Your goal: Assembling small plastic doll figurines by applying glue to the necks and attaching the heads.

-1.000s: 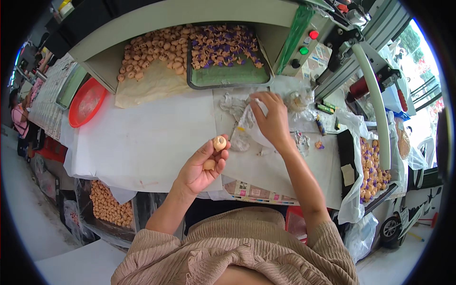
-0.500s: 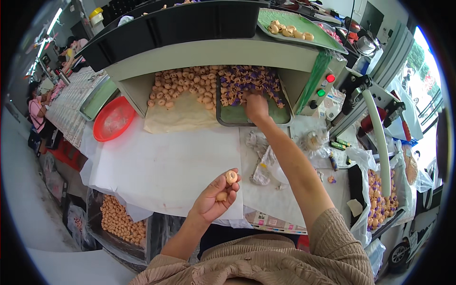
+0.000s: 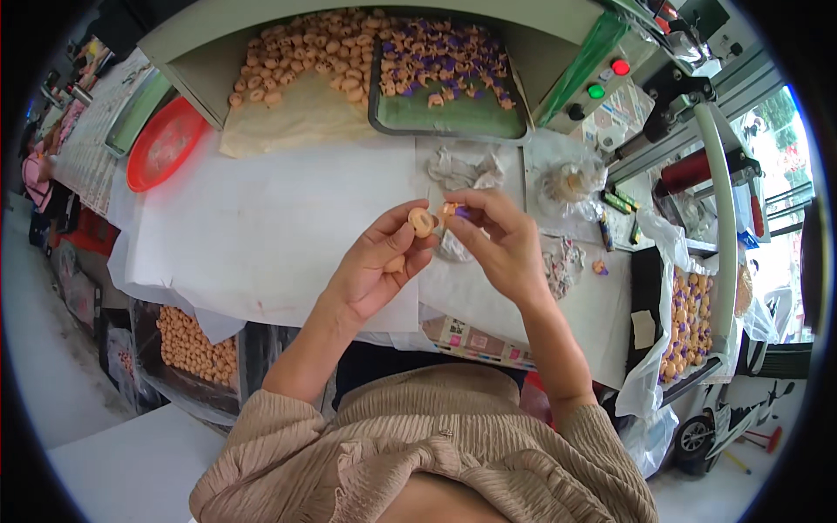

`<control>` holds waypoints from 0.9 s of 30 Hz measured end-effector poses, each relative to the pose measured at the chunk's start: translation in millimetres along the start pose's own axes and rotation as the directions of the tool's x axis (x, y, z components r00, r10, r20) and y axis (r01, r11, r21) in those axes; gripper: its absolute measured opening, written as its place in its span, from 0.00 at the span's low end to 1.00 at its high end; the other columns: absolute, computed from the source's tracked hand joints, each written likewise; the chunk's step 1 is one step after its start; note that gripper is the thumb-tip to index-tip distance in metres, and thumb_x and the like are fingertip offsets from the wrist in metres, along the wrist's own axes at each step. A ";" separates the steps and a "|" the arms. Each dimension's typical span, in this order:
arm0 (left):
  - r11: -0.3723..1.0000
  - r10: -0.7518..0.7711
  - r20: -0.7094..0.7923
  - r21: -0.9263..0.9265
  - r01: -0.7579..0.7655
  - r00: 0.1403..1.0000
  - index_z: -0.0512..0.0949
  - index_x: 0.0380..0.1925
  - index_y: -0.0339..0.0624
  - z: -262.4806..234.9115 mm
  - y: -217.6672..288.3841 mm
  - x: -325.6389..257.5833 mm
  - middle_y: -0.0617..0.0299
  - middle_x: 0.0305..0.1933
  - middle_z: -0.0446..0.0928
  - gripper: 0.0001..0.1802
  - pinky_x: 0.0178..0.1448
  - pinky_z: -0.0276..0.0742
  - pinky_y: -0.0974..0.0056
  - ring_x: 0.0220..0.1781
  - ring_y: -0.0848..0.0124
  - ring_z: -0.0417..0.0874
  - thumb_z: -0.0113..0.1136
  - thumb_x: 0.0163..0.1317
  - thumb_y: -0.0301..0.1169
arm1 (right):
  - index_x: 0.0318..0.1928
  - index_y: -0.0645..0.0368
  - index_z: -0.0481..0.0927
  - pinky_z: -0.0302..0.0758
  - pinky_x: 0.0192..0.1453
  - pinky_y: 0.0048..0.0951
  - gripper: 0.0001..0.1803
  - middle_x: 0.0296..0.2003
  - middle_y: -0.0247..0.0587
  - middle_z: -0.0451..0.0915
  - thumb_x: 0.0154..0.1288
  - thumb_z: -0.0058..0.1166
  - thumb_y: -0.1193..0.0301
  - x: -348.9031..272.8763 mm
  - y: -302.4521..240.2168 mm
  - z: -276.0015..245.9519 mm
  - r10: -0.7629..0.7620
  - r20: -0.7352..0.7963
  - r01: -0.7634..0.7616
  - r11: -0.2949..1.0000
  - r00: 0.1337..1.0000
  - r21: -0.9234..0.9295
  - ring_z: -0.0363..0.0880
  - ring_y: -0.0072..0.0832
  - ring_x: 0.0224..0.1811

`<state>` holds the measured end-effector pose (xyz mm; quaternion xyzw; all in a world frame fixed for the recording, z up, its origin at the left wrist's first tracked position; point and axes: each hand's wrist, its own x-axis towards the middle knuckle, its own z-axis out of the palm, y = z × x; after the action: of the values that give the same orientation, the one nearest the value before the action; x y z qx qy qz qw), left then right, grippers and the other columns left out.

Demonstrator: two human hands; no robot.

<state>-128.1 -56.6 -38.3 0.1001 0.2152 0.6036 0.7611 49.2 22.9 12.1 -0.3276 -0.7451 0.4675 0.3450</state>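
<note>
My left hand [image 3: 360, 272] pinches a small round peach-coloured hollow piece [image 3: 422, 221] between thumb and fingertips, its dark oval opening showing. A second peach piece [image 3: 395, 264] is tucked against the curled fingers of the same hand. Close beside it, my right hand [image 3: 506, 248] grips a little peach-and-purple figure part [image 3: 452, 211] by the fingertips. The two parts almost meet above the white table sheet; whether they touch I cannot tell.
Under the grey hood [image 3: 366, 17], hollow peach pieces [image 3: 296, 54] lie heaped beside a dark-rimmed green tray [image 3: 418, 118] of peach-and-purple parts. A red basin [image 3: 166, 144] stands left. Bins of pieces flank me: peach ones [image 3: 196, 347] left, peach-and-purple ones [image 3: 686, 322] right. A curved pale tube [image 3: 722, 218] rises right.
My right hand has come back from the green tray with a peach-and-purple part and now meets my left hand, which still holds its two peach pieces. The view has tilted down.
</note>
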 end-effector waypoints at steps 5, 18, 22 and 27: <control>0.992 -0.016 0.015 0.127 0.014 1.000 0.72 0.59 0.45 7.8 -34.4 6.4 0.64 0.51 0.78 0.20 0.49 0.83 0.71 0.50 0.74 0.81 0.57 0.66 0.29 | 0.48 0.65 0.80 0.75 0.44 0.22 0.15 0.40 0.38 0.81 0.60 0.63 0.77 -46.1 14.1 -11.3 -0.023 -0.123 0.023 1.000 0.992 0.001 0.78 0.21 0.39; 0.873 0.097 0.021 0.478 -0.095 0.995 0.78 0.50 0.40 27.8 -75.6 9.3 0.59 0.44 0.81 0.20 0.43 0.82 0.69 0.41 0.73 0.82 0.67 0.57 0.27 | 0.45 0.60 0.84 0.76 0.38 0.23 0.14 0.33 0.40 0.82 0.56 0.64 0.77 -79.6 10.8 -54.6 -0.053 -0.089 0.037 0.985 0.995 -0.170 0.80 0.23 0.33; 0.873 0.099 0.000 0.479 -0.087 0.995 0.80 0.48 0.37 29.8 -79.0 9.4 0.59 0.39 0.82 0.16 0.42 0.83 0.67 0.38 0.72 0.83 0.66 0.58 0.26 | 0.44 0.60 0.85 0.76 0.37 0.25 0.14 0.31 0.40 0.82 0.55 0.64 0.79 -80.3 18.4 -55.9 -0.075 -0.064 0.067 0.991 0.995 -0.113 0.81 0.26 0.32; 0.896 0.072 -0.034 0.441 -0.050 0.997 0.78 0.49 0.37 27.9 -80.9 9.9 0.58 0.43 0.82 0.18 0.41 0.84 0.69 0.37 0.72 0.83 0.67 0.57 0.26 | 0.43 0.60 0.84 0.76 0.37 0.26 0.14 0.31 0.40 0.82 0.54 0.63 0.81 -77.0 15.5 -52.8 -0.136 -0.067 0.118 0.966 0.988 -0.229 0.81 0.28 0.32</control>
<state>-42.9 -64.4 -48.9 0.2610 0.3616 0.5653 0.6940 137.2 -9.3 -1.0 -0.3349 -0.7977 0.3435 0.3653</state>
